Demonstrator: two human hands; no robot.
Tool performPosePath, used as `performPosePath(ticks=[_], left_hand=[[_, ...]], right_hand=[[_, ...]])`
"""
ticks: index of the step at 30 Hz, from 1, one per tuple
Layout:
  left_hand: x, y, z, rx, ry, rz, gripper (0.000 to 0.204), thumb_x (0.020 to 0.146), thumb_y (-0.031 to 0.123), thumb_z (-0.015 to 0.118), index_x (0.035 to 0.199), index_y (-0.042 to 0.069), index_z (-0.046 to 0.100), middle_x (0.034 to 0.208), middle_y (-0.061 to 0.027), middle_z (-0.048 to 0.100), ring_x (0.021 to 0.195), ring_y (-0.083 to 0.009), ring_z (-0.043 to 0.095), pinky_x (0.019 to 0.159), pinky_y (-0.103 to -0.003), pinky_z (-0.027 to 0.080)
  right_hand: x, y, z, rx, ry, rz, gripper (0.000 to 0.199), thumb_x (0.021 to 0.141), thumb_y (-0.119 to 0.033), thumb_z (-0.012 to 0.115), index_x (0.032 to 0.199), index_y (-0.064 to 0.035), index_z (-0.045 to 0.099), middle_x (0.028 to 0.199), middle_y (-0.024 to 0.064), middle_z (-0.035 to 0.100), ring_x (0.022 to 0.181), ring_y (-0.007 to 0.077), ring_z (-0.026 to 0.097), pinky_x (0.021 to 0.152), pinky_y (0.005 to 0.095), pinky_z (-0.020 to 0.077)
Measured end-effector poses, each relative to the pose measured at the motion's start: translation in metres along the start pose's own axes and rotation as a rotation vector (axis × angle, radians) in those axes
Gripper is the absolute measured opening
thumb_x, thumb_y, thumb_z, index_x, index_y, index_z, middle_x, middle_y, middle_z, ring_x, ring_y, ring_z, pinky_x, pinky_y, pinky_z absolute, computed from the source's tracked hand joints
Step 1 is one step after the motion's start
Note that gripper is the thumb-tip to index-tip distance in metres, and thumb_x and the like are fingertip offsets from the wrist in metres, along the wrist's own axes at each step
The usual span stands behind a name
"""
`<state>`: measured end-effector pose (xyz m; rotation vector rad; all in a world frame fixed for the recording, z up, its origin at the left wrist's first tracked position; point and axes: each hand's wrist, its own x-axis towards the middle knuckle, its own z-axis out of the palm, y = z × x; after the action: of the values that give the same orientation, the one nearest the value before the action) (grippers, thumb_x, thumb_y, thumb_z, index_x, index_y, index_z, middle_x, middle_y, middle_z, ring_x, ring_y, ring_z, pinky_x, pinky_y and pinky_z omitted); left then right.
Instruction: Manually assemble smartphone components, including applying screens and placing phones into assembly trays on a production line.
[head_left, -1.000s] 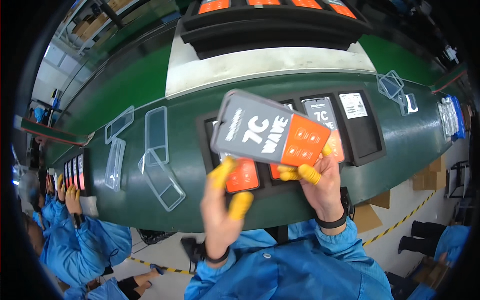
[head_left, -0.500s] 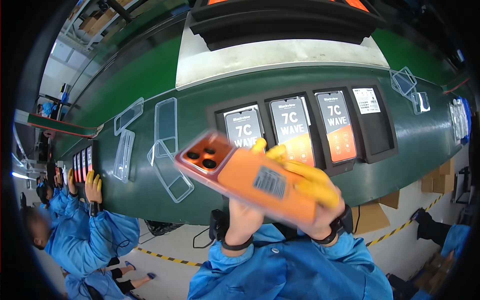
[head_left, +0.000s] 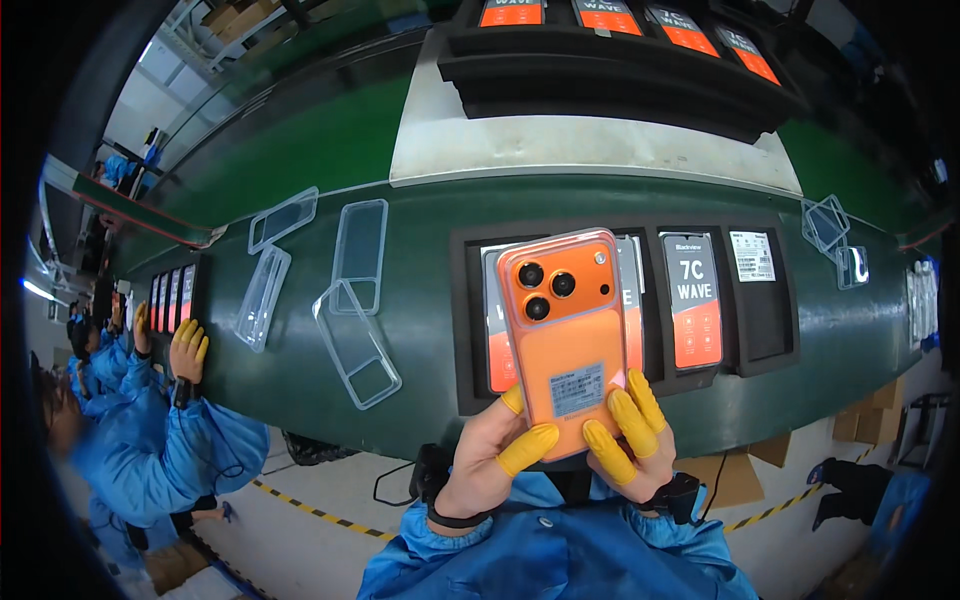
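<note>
An orange smartphone point(head_left: 566, 345) in a clear case stands nearly upright before me, its back with three camera lenses and a grey label toward me. My left hand point(head_left: 490, 458) grips its lower left edge, yellow finger cots on thumb and finger. On the lower right edge my right hand point(head_left: 634, 440) is closed, also in yellow finger cots. Behind the phone lies a black foam tray point(head_left: 736, 366) holding phones with printed front films, partly hidden by the held one. A phone point(head_left: 692, 300) shows whole in it; the rightmost slot bears only a white label point(head_left: 752, 257).
Several clear phone cases point(head_left: 360, 255) lie left on the green bench point(head_left: 420, 215), more clear cases point(head_left: 826, 228) at the right. Stacked black trays of phones point(head_left: 610, 75) stand on a white board point(head_left: 590, 150). At left sits a co-worker in a blue smock point(head_left: 190, 460).
The phone has turned from a slant to nearly upright, its camera end swinging up and right. My right hand has moved down to its lower edge. The view has shifted slightly.
</note>
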<state>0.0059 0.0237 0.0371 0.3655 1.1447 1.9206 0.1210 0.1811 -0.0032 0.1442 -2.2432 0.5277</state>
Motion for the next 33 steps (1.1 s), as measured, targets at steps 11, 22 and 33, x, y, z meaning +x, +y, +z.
performPosePath(ticks=[11,22,33], left_hand=[[0.008,0.003,-0.009,-0.077,-0.064,0.021,0.055,0.092,0.005,0.056,0.143,-0.011,0.039,0.141,-0.0200,0.053,0.130,-0.0293,0.052,0.110,-0.039,0.038],[0.008,-0.008,-0.021,-0.034,-0.071,0.069,0.056,0.097,0.007,0.053,0.148,-0.007,0.034,0.138,-0.0103,0.054,0.114,-0.0136,0.054,0.087,-0.025,0.043],[0.004,0.002,-0.018,0.051,-0.047,0.029,0.058,0.090,0.003,0.058,0.143,-0.012,0.039,0.141,-0.0200,0.052,0.131,-0.0280,0.051,0.110,-0.038,0.038]], right_hand=[[0.003,-0.008,0.007,-0.056,0.023,0.049,0.041,0.073,0.003,0.074,0.114,-0.0054,0.071,0.123,0.0210,0.061,0.116,0.0449,0.059,0.093,0.0510,0.0565],[0.008,-0.009,0.005,-0.028,-0.030,0.080,0.040,0.071,-0.006,0.060,0.110,-0.0073,0.073,0.122,0.0232,0.064,0.115,0.0446,0.061,0.096,0.0543,0.0534],[0.007,-0.013,-0.002,-0.009,-0.050,0.084,0.043,0.066,-0.006,0.066,0.108,-0.0111,0.074,0.120,0.0197,0.064,0.112,0.0411,0.061,0.096,0.0527,0.0531]])
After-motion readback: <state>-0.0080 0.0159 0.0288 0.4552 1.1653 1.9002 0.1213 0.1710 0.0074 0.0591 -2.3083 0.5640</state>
